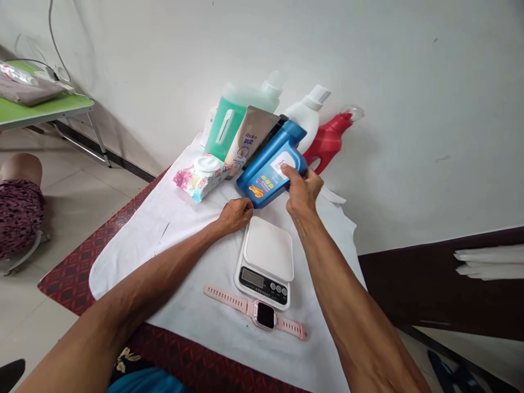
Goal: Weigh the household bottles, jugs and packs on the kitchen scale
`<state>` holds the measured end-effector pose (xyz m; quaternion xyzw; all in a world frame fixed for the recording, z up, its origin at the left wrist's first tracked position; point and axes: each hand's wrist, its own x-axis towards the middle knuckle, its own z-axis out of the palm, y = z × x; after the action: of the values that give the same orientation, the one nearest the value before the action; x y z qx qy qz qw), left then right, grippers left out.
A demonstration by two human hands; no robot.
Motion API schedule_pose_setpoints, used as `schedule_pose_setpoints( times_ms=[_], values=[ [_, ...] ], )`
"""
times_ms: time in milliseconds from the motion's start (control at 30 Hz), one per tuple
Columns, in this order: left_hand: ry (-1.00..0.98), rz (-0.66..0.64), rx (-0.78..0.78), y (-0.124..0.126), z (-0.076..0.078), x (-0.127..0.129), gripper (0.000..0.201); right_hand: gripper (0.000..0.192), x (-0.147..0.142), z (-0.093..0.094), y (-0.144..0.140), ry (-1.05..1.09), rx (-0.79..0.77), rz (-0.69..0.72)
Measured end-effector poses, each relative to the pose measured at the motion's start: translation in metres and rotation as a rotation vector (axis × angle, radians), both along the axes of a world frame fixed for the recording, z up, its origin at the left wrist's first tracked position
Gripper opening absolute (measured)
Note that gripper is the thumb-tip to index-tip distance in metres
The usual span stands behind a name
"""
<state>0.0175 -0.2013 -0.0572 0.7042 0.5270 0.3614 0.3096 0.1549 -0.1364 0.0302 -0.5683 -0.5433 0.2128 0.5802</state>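
Observation:
My right hand is wrapped round the handle side of a blue detergent bottle, its thumb over the white label. The bottle tilts, cap up and to the right, in front of the other bottles. My left hand is closed, its fingertips at the bottle's lower end and the far left corner of a white kitchen scale. Whether those fingers pinch anything is hidden. Just nearer than the scale lies a pink smartwatch with its strap spread out.
Behind stand a green-liquid jug, a beige Rejoice tube, a white bottle and a red bottle. A wipes pack lies left on the white cloth. A green table and a seated person are at left.

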Motion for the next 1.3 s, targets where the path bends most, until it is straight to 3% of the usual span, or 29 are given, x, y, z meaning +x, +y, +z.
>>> schedule_pose_setpoints(
  times_ms=[133, 300, 400, 533, 667, 833, 967, 1133, 1200, 1300],
  values=[
    [-0.008, 0.002, -0.007, 0.000, 0.001, 0.000, 0.016, 0.037, 0.016, 0.026, -0.017, 0.199, 0.081, 0.041],
    [-0.020, 0.004, -0.017, 0.000, 0.002, 0.001, 0.016, 0.040, 0.043, 0.068, -0.062, 0.208, 0.168, 0.045],
    [-0.011, 0.005, -0.020, 0.000, 0.003, 0.001, 0.016, 0.038, 0.055, 0.075, -0.098, 0.215, 0.145, 0.074],
    [-0.012, -0.006, -0.008, -0.001, 0.002, 0.001, 0.017, 0.035, 0.064, 0.062, -0.138, 0.197, 0.073, 0.048],
    [-0.010, -0.004, -0.009, -0.001, 0.002, 0.001, 0.018, 0.040, 0.063, 0.044, -0.158, 0.207, 0.015, 0.003],
    [-0.009, -0.004, -0.011, -0.001, 0.003, 0.002, 0.017, 0.039, 0.069, 0.029, -0.170, 0.165, -0.011, -0.048],
    [-0.020, -0.004, -0.011, 0.000, 0.003, 0.002, 0.016, 0.039, 0.077, 0.021, -0.176, 0.085, -0.011, 0.000],
    [-0.027, -0.002, -0.013, 0.000, 0.003, 0.002, 0.015, 0.042, 0.069, 0.011, -0.178, 0.260, 0.087, 0.117],
    [-0.029, -0.003, -0.018, 0.000, 0.004, 0.003, 0.015, 0.045, 0.066, 0.000, -0.178, 0.339, 0.148, 0.068],
    [-0.036, -0.005, -0.033, 0.000, 0.007, 0.003, 0.014, 0.047, 0.068, -0.024, -0.181, 0.385, 0.148, -0.131]
  ],
)
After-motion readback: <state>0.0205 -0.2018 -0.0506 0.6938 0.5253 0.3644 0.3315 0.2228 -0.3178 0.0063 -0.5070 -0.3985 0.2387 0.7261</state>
